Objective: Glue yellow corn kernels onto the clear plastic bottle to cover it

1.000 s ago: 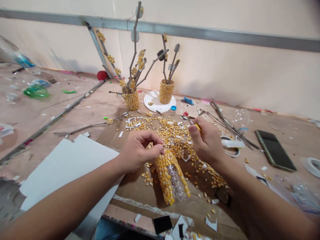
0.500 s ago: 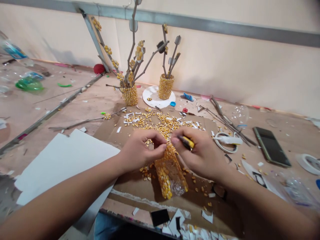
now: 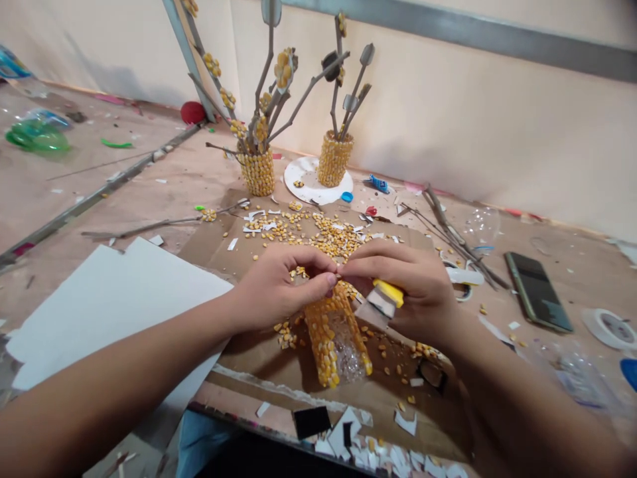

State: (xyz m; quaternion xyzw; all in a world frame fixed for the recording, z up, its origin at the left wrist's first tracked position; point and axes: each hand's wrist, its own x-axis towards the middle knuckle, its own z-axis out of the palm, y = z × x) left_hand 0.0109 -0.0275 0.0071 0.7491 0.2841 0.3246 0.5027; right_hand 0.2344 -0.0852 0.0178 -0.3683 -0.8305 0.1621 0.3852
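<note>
My left hand (image 3: 291, 282) is closed in a pinch, thumb and index meeting just above a clear plastic bottle piece (image 3: 351, 358) partly covered in yellow corn kernels (image 3: 326, 352). What lies between those fingertips is too small to name. Curled in my right hand (image 3: 415, 289) is a small yellow-and-grey item (image 3: 388, 297), its kind unclear. The right fingertips reach over to touch the left ones. The bottle piece lies on cardboard (image 3: 279, 362), its far end hidden behind my hands. Loose kernels (image 3: 338, 239) are scattered beyond.
Two kernel-covered pots (image 3: 257, 174) with twigs stand at the back, one on a white disc (image 3: 301, 176). White sheets (image 3: 114, 299) lie left. A phone (image 3: 537, 292), tape roll (image 3: 612, 328) and sticks (image 3: 452, 232) lie right. Paper scraps (image 3: 348, 431) line the front edge.
My right hand has turned and its fingertips have come to my left fingertips, so the yellow-and-grey item now points down toward the bottle piece. The camera view has shifted slightly.
</note>
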